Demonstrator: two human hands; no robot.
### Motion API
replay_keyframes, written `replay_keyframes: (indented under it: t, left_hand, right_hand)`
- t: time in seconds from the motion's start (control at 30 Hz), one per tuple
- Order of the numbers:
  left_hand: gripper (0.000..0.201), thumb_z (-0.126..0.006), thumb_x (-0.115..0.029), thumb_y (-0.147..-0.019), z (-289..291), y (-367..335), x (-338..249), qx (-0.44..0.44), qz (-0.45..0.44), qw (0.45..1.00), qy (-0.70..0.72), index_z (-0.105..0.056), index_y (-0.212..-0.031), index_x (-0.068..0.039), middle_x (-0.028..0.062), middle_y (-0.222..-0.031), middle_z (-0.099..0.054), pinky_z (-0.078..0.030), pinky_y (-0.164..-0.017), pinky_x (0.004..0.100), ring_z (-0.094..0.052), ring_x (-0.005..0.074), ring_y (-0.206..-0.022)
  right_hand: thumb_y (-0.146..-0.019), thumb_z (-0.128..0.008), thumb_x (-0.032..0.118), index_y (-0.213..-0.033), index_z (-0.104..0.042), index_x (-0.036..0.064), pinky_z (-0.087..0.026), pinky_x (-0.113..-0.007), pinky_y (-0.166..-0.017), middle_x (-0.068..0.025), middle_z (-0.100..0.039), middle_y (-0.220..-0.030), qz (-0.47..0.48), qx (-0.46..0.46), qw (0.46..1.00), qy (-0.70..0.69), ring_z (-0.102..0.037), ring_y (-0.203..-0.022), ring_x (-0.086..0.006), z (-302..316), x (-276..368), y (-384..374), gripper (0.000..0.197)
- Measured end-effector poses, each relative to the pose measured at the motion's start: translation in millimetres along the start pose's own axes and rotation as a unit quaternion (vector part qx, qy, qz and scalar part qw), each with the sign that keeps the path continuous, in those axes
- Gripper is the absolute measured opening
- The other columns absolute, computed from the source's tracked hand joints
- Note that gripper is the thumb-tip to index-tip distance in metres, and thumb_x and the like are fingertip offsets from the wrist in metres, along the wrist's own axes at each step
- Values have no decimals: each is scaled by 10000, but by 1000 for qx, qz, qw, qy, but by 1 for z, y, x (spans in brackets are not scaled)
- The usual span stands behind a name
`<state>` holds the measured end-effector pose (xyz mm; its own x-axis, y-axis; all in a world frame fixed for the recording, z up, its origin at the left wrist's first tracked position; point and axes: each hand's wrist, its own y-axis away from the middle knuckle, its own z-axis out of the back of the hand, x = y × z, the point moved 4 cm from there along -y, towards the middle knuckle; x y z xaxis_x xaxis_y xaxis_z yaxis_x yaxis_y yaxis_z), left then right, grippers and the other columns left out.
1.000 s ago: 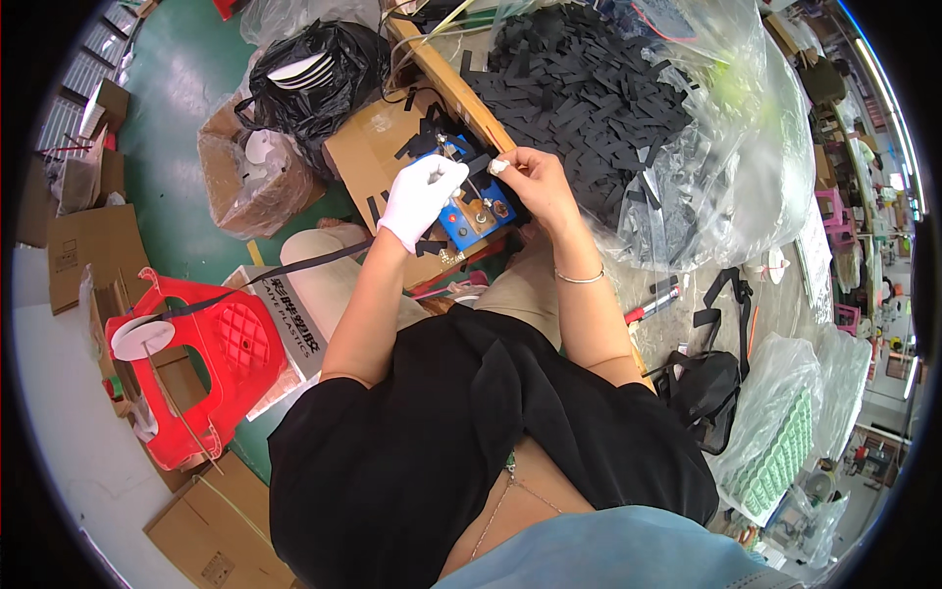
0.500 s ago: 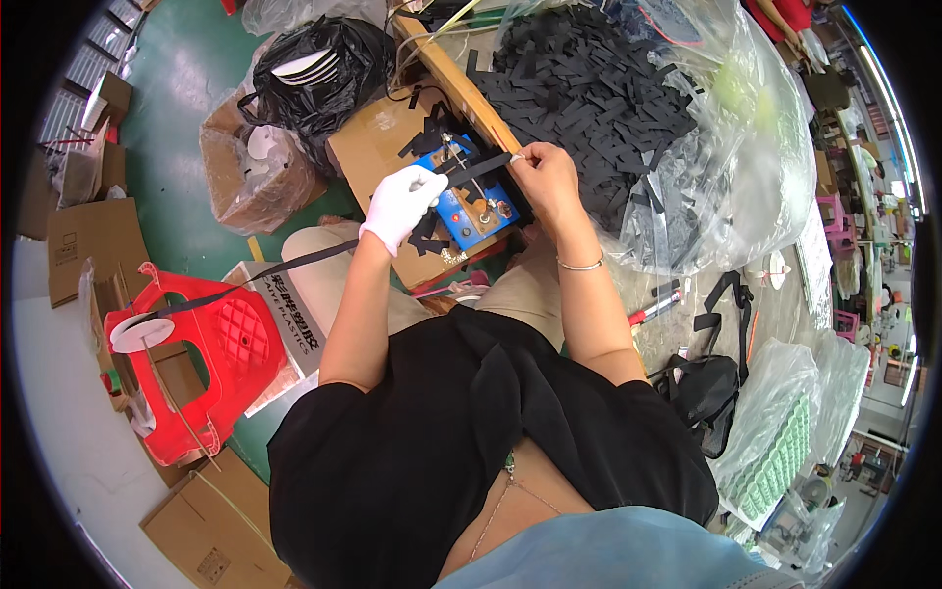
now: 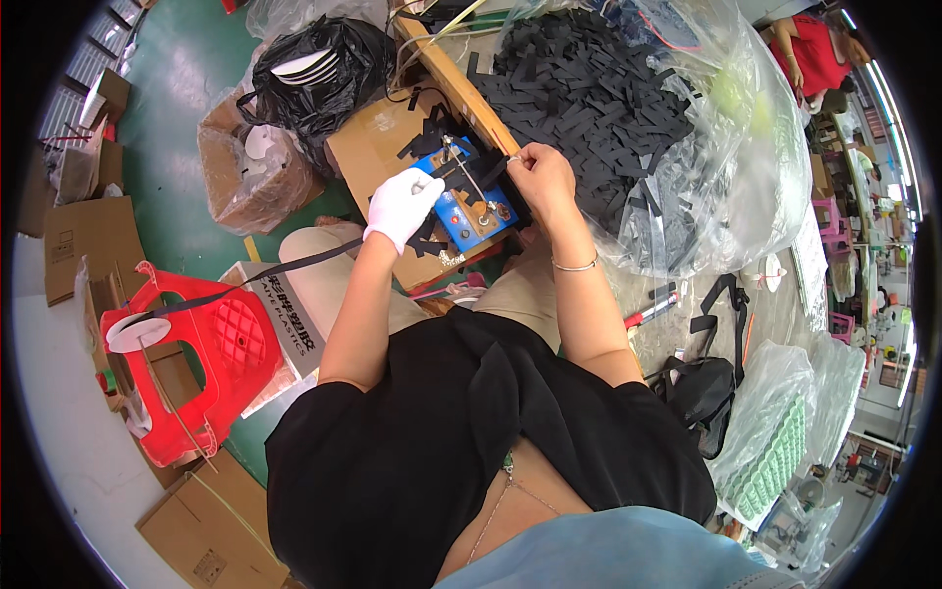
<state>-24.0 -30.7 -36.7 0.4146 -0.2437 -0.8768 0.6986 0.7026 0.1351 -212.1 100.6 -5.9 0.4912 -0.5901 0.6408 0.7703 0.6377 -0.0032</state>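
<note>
My left hand (image 3: 402, 208), in a white glove, pinches a black strap (image 3: 304, 260) at the left side of a small blue machine (image 3: 465, 224). The strap trails back to a white reel (image 3: 137, 334) beside a red plastic stool. Bare, with a bracelet at the wrist, my right hand (image 3: 543, 179) is closed at the machine's far right, against a wooden edge. A short black strip (image 3: 497, 171) reaches its fingertips, which partly hide it. A thin metal rod (image 3: 469, 175) crosses the machine's top. The machine rests on a cardboard box (image 3: 365, 137).
Beyond the wooden board (image 3: 461, 83) lies a large heap of cut black strips (image 3: 589, 93) on clear plastic. At the left stand the red stool (image 3: 240, 339) and an open carton (image 3: 235, 196). A black bag (image 3: 702, 388) lies at the right; a person in red (image 3: 814, 54) is farther off.
The strap that spanned the machine between my hands no longer shows as one taut band. My left hand has shifted slightly; my right hand has barely moved. The person in red has come further into view.
</note>
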Motion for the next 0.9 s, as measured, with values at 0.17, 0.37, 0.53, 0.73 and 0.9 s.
replay_keyframes:
  t: [0.17,0.37,0.53,0.73,0.9]
  left_hand:
    - [187,-633,-229,-858,7,11,-21,51,28,982,178,-621,-811,-48,-23,-676,-569,-386,-546,194,-477,45,-592]
    - [157,-636,-211,-857,0,13,-45,58,8,973,223,-625,-828,-57,-30,-689,-565,-375,-544,186,-469,32,-605]
    - [178,-642,-199,-851,-13,6,-47,55,0,977,208,-637,-839,-22,-12,-687,-581,-401,-562,205,-499,49,-619]
    - [195,-642,-209,-845,-7,8,-46,60,22,983,172,-643,-850,-14,4,-707,-611,-424,-590,218,-527,65,-638]
    - [208,-636,-233,-849,-1,5,-15,70,16,989,128,-639,-857,-25,3,-713,-605,-416,-583,215,-515,61,-631]
  right_hand:
    - [-723,-665,217,-718,-618,53,-463,-343,-602,-63,-596,-725,15,-17,999,-46,-579,-636,-224,7,-4,4,171]
    - [-803,-669,142,-833,-651,-4,-362,-190,-532,58,-561,-670,-20,135,922,-363,-432,-587,-17,-1,3,12,151]
    - [-789,-663,115,-809,-662,-6,-369,-189,-532,51,-567,-659,25,128,910,-394,-447,-580,-23,-5,7,16,123]
    - [-734,-657,114,-796,-667,-5,-409,-224,-531,1,-595,-630,35,82,948,-307,-504,-570,-53,-5,0,10,134]
    - [-711,-630,182,-768,-670,29,-471,-335,-582,-91,-622,-634,1,15,996,-84,-615,-600,-223,5,2,3,168]
